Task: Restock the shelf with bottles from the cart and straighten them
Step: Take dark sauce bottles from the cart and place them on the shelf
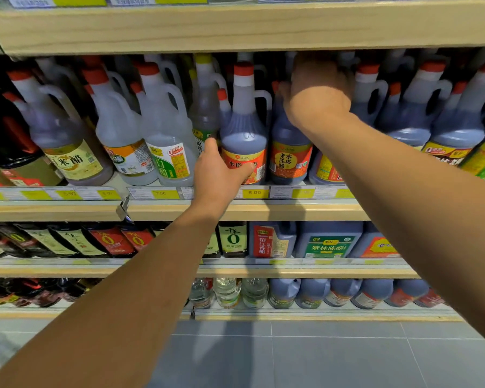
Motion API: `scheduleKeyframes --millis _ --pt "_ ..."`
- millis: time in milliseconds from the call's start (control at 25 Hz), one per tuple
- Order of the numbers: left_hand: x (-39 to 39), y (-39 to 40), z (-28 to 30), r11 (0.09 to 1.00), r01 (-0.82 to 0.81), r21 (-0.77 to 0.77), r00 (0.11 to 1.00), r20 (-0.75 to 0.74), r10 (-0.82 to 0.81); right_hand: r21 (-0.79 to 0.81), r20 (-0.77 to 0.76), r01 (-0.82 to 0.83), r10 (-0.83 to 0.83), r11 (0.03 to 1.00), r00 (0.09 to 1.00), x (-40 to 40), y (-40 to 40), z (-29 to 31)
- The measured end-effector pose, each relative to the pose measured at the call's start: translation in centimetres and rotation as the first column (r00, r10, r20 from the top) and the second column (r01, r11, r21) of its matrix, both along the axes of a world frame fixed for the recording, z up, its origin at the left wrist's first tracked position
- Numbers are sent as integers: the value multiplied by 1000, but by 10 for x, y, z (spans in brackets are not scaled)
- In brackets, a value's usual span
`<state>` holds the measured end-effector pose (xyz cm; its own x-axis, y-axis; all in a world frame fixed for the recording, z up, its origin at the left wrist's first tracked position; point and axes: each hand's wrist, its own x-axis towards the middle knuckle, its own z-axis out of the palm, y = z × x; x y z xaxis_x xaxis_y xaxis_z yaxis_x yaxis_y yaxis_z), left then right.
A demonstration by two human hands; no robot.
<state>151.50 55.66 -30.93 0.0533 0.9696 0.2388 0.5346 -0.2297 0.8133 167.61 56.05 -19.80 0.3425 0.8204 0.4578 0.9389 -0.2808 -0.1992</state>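
A dark vinegar bottle (242,127) with a red cap and an orange-red label stands at the front of the middle shelf (291,210). My left hand (219,172) is wrapped around its lower body at the label. Right beside it stands a second dark bottle (289,158) with the same kind of label. My right hand (317,93) is closed over the top and neck of this second bottle, hiding its cap. No cart is in view.
Clear and pale vinegar bottles (163,130) fill the shelf to the left, dark handled bottles (420,113) to the right. The shelf board above (235,26) hangs low over the caps. Lower shelves hold soy sauce bottles and jugs (328,239). Grey floor tiles (319,354) lie below.
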Motion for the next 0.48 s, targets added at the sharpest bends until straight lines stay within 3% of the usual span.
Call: scheduleKeyframes --millis 120,360,480 --pt "4 4 -1 999 -30 31 997 -73 32 -24 -14 -50 49 998 999 7 -10 -2" --pt "13 3 -6 995 -90 46 994 -60 93 41 -48 -355 357 934 933 32 -22 -7" --pt "15 2 -6 992 -112 54 991 -62 116 72 -61 -406 411 911 910 36 -23 -7"
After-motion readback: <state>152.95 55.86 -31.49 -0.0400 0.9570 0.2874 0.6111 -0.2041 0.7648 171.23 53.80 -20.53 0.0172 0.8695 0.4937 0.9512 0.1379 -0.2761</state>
